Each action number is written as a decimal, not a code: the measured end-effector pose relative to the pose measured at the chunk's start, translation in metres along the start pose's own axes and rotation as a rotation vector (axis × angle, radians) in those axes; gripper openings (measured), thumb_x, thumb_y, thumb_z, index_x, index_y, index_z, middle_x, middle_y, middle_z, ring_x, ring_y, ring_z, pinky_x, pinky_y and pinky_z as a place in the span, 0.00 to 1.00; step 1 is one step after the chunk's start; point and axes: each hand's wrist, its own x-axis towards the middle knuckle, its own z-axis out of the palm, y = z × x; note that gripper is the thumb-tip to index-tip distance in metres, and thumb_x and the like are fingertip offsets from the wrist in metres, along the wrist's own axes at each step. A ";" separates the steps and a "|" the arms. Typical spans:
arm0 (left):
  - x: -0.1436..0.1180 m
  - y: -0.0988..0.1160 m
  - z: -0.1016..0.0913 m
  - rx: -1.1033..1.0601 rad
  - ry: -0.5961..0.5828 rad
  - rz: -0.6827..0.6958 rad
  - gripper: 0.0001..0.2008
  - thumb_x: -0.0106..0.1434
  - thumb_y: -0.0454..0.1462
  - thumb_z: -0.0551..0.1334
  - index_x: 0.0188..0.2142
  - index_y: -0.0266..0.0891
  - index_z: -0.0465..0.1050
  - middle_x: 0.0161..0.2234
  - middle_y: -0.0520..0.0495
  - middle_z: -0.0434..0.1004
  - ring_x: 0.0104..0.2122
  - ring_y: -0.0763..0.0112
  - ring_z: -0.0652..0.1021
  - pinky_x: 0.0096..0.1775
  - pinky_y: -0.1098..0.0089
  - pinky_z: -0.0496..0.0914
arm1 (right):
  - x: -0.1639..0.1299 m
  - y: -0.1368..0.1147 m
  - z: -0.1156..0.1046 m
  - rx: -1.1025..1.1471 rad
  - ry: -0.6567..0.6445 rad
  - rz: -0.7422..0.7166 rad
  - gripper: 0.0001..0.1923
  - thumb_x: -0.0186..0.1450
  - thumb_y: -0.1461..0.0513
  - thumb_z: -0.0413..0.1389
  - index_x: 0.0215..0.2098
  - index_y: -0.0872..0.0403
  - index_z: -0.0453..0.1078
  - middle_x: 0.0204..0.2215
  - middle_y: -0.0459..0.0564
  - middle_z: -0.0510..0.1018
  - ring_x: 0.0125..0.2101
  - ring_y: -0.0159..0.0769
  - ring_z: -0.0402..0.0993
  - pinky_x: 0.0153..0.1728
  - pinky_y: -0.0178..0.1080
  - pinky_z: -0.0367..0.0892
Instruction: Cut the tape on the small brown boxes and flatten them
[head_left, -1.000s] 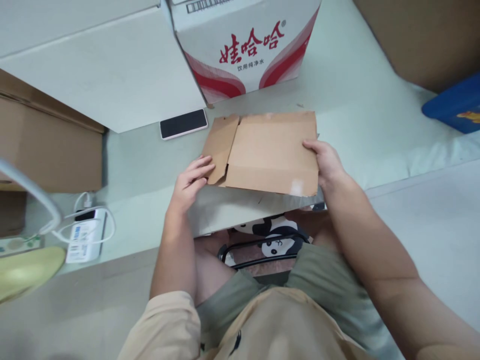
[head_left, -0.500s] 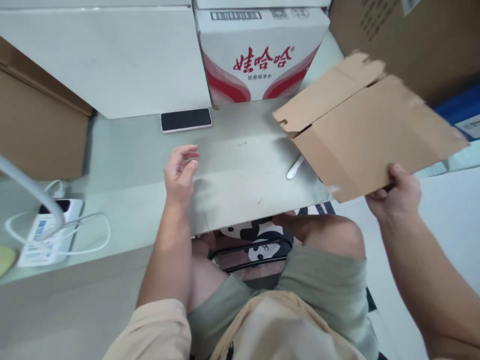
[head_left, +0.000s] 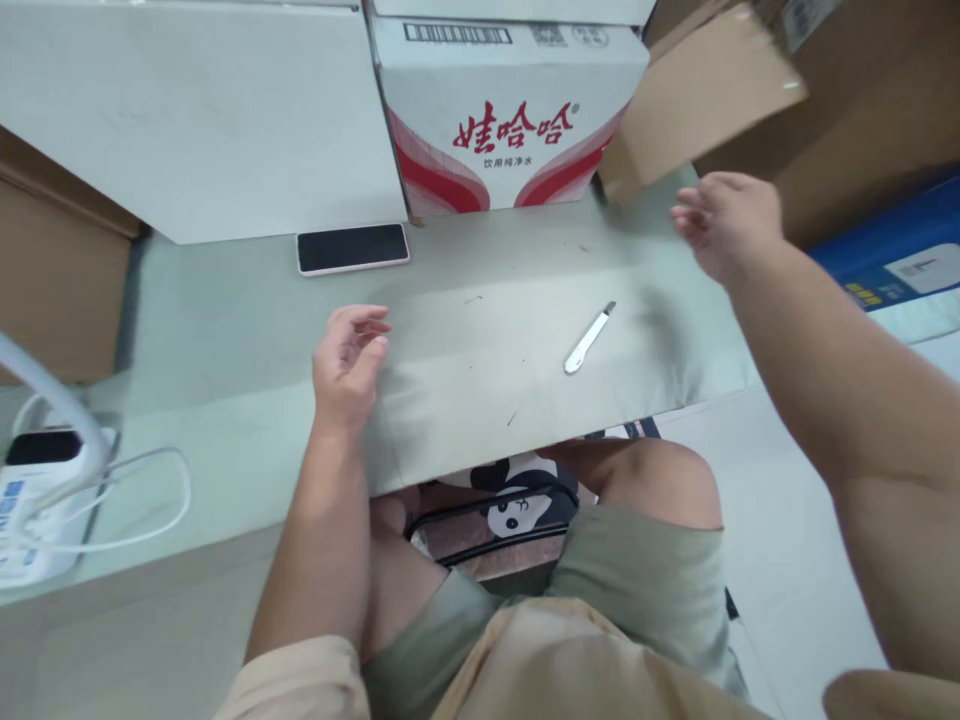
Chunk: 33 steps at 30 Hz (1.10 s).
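My left hand (head_left: 346, 362) hovers over the left middle of the table, fingers loosely bent and apart, with nothing in it. At the right, my right hand (head_left: 735, 222) is raised with its fingers loosely curled and no object between them. Just beyond it, a flat brown cardboard box (head_left: 709, 95) leans at a tilt between the white-and-red carton and a big brown box; a small gap separates it from my hand. A white utility knife (head_left: 590, 338) with a short dark blade lies on the table (head_left: 480, 270) between my hands.
Along the back stand a white box (head_left: 202, 120) and the white-and-red carton (head_left: 510, 130). A phone (head_left: 353, 248) lies before them. At left are a white power bank (head_left: 45, 530) with a cable and a lamp stem (head_left: 56, 400). A large brown box (head_left: 862, 120) stands right.
My right hand has moved up and away from me and let go of the cardboard, which now leans at the back right. The whole knife is uncovered. My left hand has barely moved.
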 end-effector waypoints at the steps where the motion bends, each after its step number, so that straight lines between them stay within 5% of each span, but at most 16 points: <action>1: 0.000 0.001 -0.001 -0.004 0.013 0.006 0.15 0.59 0.50 0.70 0.42 0.50 0.82 0.41 0.48 0.78 0.39 0.67 0.80 0.43 0.65 0.77 | -0.006 0.001 0.011 -0.014 -0.053 0.055 0.06 0.65 0.67 0.59 0.33 0.49 0.68 0.29 0.43 0.79 0.23 0.26 0.75 0.20 0.30 0.70; 8: 0.004 0.010 -0.010 -0.011 0.154 0.035 0.16 0.59 0.51 0.69 0.40 0.46 0.80 0.37 0.49 0.78 0.37 0.67 0.79 0.42 0.64 0.76 | -0.101 0.008 0.065 -0.202 -0.441 0.210 0.14 0.59 0.64 0.63 0.43 0.52 0.71 0.40 0.50 0.83 0.25 0.29 0.78 0.26 0.34 0.74; 14: -0.002 0.022 -0.029 -0.008 0.391 0.101 0.13 0.62 0.48 0.70 0.38 0.43 0.75 0.29 0.53 0.68 0.29 0.73 0.71 0.36 0.68 0.70 | -0.140 0.003 0.127 -0.419 -0.692 -0.057 0.17 0.54 0.65 0.62 0.42 0.53 0.73 0.36 0.48 0.81 0.24 0.27 0.71 0.24 0.33 0.65; 18: -0.008 0.029 -0.057 -0.029 0.514 0.087 0.11 0.63 0.45 0.69 0.38 0.44 0.72 0.27 0.54 0.64 0.27 0.74 0.69 0.33 0.70 0.69 | -0.172 -0.008 0.195 -0.579 -0.846 -0.279 0.16 0.53 0.68 0.57 0.41 0.53 0.75 0.32 0.46 0.78 0.23 0.27 0.64 0.26 0.35 0.62; 25: -0.013 0.035 -0.098 0.026 0.754 0.059 0.07 0.65 0.35 0.63 0.40 0.46 0.66 0.26 0.55 0.59 0.27 0.74 0.70 0.34 0.69 0.71 | -0.256 -0.061 0.351 -0.634 -1.102 -0.637 0.24 0.54 0.74 0.55 0.47 0.51 0.74 0.39 0.47 0.80 0.32 0.32 0.72 0.43 0.38 0.70; 30: -0.013 0.028 -0.120 0.021 0.821 0.008 0.10 0.65 0.32 0.60 0.43 0.46 0.62 0.32 0.52 0.65 0.33 0.71 0.75 0.38 0.66 0.73 | -0.322 -0.123 0.443 -0.687 -1.269 -0.949 0.36 0.61 0.68 0.46 0.68 0.52 0.55 0.48 0.43 0.77 0.43 0.25 0.74 0.56 0.35 0.66; 33: -0.015 0.025 -0.126 -0.001 0.813 -0.038 0.08 0.69 0.34 0.58 0.46 0.46 0.60 0.39 0.49 0.68 0.40 0.68 0.78 0.40 0.64 0.75 | -0.344 -0.142 0.477 -0.829 -1.297 -1.111 0.38 0.60 0.61 0.40 0.69 0.52 0.47 0.53 0.44 0.72 0.56 0.31 0.72 0.57 0.48 0.64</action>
